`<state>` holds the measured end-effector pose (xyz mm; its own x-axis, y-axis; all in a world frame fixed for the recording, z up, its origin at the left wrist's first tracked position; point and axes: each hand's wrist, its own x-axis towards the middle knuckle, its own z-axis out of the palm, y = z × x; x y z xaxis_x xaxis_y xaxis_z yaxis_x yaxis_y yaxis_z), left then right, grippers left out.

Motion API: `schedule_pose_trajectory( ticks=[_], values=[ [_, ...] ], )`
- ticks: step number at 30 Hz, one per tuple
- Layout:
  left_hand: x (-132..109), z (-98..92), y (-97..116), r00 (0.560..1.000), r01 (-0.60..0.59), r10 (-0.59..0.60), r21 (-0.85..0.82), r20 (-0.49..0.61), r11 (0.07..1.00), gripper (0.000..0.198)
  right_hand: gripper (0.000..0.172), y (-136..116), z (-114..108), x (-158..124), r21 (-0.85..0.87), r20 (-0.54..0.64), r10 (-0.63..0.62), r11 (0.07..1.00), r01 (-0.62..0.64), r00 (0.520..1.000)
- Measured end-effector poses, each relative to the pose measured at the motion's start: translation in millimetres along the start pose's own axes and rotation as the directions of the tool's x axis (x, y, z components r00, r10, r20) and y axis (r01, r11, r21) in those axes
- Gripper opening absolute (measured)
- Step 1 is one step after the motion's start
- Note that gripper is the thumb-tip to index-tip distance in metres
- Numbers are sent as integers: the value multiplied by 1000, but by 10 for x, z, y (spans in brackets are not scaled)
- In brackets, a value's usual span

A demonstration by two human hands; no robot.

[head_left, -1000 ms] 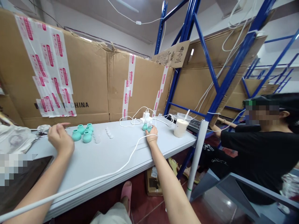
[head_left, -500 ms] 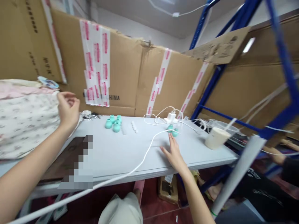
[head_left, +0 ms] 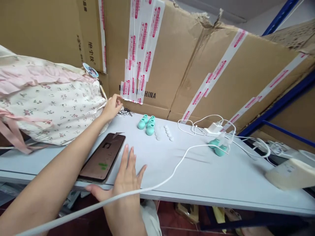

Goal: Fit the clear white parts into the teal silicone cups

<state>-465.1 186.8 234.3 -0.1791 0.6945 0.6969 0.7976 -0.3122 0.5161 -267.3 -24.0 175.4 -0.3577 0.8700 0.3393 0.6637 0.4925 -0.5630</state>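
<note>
My left hand (head_left: 112,107) reaches toward the back of the table, its fingers loosely bent and apart, with nothing visible in it. It is beside the floral cloth bag (head_left: 66,98) and a bunch of keys (head_left: 126,112). Closer to me, my right hand (head_left: 126,190) is spread open just right of a smartphone (head_left: 104,157) lying at the table's front edge. A white cable (head_left: 169,175) crosses in front of my right wrist. Several small mint-green rounded pots (head_left: 150,129) stand beyond, next to two short rows of small clear-white pieces (head_left: 168,132).
Two more green bulb-shaped pieces (head_left: 220,150) stand on the right, near a white charger (head_left: 214,127) with tangled cables. A cream container (head_left: 286,173) is at the far right. Taped cardboard (head_left: 172,65) walls the back; a blue metal frame (head_left: 278,105) rises at right.
My right hand has moved left, from the green pieces on the right to beside the phone. My left hand is now nearer the keys. The view has turned right and down.
</note>
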Motion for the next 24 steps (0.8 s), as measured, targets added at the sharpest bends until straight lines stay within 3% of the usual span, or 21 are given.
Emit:
schedule_pose_trajectory(
  ticks=[4, 7, 11, 16, 24],
  values=[
    [41, -44, -13, 995, 50, -56, -70, -83, 996, 30, 123, -167, 87, -12, 9, -2, 65, 998, -65, 998],
    [24, -45, -9, 998, -11, 10, -10, -63, 1000, 33, 118, -336, 173, -93, 4, 43, 47, 999, -47, 998],
    [-13, -43, 1, 999, -13, 14, 13, -43, 1000, 36, 108, -460, 281, -95, 7, 2, 33, 999, -33, 999],
    [-21, -40, -6, 1000, -13, 14, 31, -19, 999, 37, 108, -415, 257, 41, 26, -9, 95, 995, -94, 995],
    [-36, -17, -56, 999, -40, 40, 43, -4, 998, 34, 118, -237, 134, -27, 105, -101, -28, 994, 38, 995]
  ],
)
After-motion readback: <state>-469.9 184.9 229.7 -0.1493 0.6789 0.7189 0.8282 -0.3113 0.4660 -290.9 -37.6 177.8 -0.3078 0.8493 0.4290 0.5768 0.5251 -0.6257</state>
